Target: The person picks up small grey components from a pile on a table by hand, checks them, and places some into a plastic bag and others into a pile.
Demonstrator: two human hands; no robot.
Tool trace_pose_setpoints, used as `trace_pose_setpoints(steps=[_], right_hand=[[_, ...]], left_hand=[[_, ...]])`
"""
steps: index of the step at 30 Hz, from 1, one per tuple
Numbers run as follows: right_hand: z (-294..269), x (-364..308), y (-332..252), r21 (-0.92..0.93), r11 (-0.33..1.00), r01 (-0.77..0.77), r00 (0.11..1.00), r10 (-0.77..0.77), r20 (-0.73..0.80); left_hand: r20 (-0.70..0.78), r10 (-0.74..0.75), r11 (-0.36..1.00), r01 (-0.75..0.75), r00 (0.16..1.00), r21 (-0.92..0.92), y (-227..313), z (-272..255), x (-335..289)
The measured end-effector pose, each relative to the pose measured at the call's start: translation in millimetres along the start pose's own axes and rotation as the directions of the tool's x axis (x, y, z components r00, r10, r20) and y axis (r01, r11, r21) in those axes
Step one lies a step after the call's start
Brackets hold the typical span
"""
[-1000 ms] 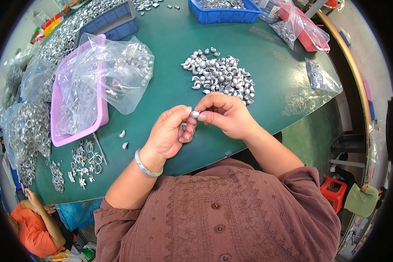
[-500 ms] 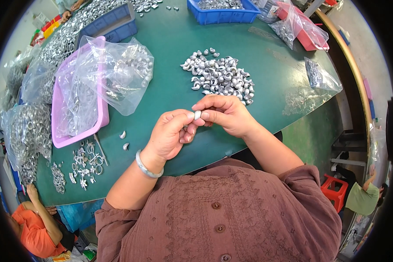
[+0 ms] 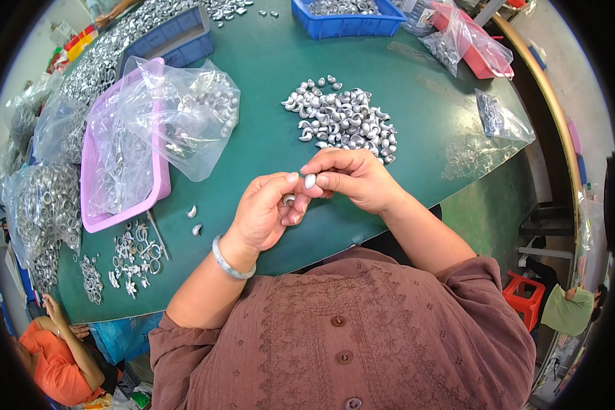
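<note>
Between the thumb and fingertips of my right hand (image 3: 357, 179) is a small ribbed, shell-like silver metal piece (image 3: 311, 181). My left hand (image 3: 261, 210) meets it from the other side, its fingertips under the piece and its thumb raised a little off it. A second curved silver piece (image 3: 289, 199) sits in the curled fingers of my left hand. Just beyond my right hand lies a loose heap of curved silver pieces (image 3: 348, 117) on the green table (image 3: 266, 75). Two single curved pieces (image 3: 194, 220) rest left of my left hand.
At the left stands a pink basket (image 3: 160, 184) with clear bags, beside small rings and castings (image 3: 135, 256). Blue bins (image 3: 352, 27) and a red tray (image 3: 482, 58) are at the far side. A co-worker in orange (image 3: 58, 365) sits at lower left; a red stool (image 3: 524, 301) is at right.
My left thumb has lifted back from the ribbed piece, showing more of it and of the second piece in my left fingers. My right hand has hardly moved.
</note>
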State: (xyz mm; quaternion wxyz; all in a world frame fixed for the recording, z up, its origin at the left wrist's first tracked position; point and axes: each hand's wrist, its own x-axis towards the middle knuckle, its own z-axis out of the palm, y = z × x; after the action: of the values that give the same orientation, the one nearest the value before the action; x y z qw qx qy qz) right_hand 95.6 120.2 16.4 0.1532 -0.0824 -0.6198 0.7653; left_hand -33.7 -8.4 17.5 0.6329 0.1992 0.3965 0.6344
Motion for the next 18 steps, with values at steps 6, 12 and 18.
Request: trace_pose_setpoints(steps=[6,12,18], right_hand=[[-2.7,-0.9,1.4,-0.140,0.984,0.107,0.993,-0.099,0.062],[-0.4,-2.1,-1.1,0.043,0.999,-0.008,1.000,0.009,-0.023],[5.7,-4.3,-1.5,0.019,0.998,0.053,0.996,-0.052,-0.075]], left_hand=[[-0.045,-0.035,0.993,0.040,0.998,0.111,-3.3,-3.0,2.1],[-0.159,0.022,0.990,-0.044,0.987,-0.135,-3.9,-2.7,7.1],[-0.173,-0.020,0.984,-0.012,0.985,-0.178,0.6,-2.1,5.8]])
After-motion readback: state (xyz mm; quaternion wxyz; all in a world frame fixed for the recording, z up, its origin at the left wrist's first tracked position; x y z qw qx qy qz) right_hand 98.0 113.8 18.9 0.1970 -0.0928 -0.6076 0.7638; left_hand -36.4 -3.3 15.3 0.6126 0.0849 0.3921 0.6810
